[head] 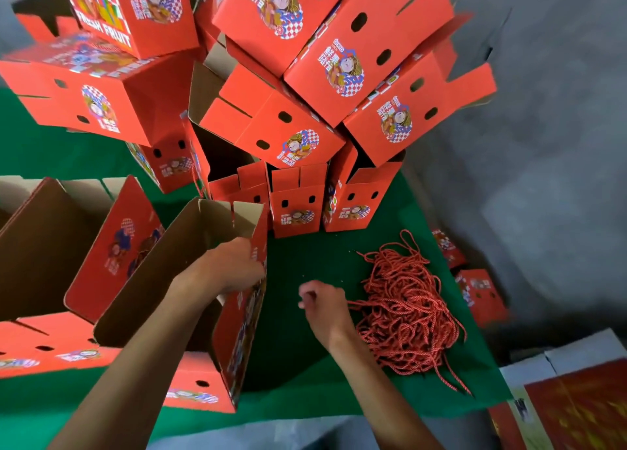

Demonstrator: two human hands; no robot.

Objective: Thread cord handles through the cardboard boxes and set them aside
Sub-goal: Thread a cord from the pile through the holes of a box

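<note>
- The right hand (324, 305) sits on the green table cover (298, 358), just left of the cord pile (405, 317). Its fingers are curled in a pinch on one red cord that trails back into the pile, though blur hides the exact fingertip contact.
- Left of the cord pile, across a strip of bare cover, the open box (190, 300) lies on its side with the mouth facing up and away. The left hand (234, 266) grips its right wall at the top edge, fingers folded over the rim.
- My judgement: the step in hand is drawing a single cord free. Pull slowly along the cover so neighbouring strands do not drag out with it, and keep the box wall held steady.
- Find the cord's end before feeding it. The punched holes (202, 383) on the near panel look like the likely target.
- Another unthreaded box (51, 246) lies further left of the cord pile.
- Beyond the cord pile, the stacked boxes (305, 86) lean in a loose heap; set finished work clear of it.
</note>
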